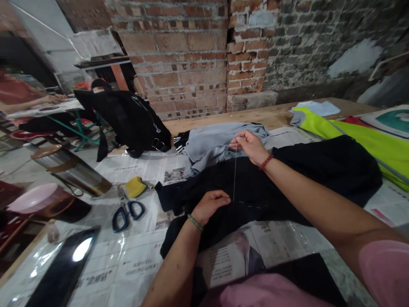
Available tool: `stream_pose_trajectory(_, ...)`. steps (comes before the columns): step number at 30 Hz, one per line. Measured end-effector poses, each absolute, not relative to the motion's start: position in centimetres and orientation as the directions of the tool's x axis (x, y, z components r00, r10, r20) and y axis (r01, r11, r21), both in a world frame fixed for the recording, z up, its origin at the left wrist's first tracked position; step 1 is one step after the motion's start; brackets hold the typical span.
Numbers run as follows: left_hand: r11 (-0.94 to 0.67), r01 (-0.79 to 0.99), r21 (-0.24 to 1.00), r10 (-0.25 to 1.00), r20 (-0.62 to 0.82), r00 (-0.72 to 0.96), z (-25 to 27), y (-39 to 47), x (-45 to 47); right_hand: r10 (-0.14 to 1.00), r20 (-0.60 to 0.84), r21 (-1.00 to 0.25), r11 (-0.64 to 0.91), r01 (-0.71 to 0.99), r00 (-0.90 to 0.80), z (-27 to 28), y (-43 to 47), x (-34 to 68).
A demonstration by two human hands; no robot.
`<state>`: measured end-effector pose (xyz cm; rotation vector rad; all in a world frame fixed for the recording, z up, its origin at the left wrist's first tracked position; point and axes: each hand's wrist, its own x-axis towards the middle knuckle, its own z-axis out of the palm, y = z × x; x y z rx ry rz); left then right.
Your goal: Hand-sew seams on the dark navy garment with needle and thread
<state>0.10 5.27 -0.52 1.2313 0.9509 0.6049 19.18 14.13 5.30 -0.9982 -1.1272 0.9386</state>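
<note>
In mid-frame, my right hand (248, 147) pinches a thin, pale thread (235, 175) stretched steeply down to the wide black cloth garment (255, 183), where my left hand (210, 207), nearer the rightward-running white stitches (250, 206), rests fingertips beside the thread's foot, though whether they grip cloth I cannot tell.

single head-worn view, looking forward and down, hands (209, 208) close below, brick wall (185, 59) beyond
</note>
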Motion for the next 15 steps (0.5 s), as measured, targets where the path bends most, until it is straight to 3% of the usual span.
stream_pose_trajectory(10, 0.283, 0.106, 0.953, 0.807, -0.296, 0.511, -0.7, 5.3, 0.0, 0.959, 0.223, -0.975, 0.222, 0.025, 0.176, 7.2, 16.4, 19.8)
stream_pose_trajectory(15, 0.267, 0.150, 0.952, 0.804, -0.306, 0.510, -0.9, 5.4, 0.0, 0.985, 0.131, -0.989, 0.138, -0.059, 0.114, 8.7, 17.0, 21.1)
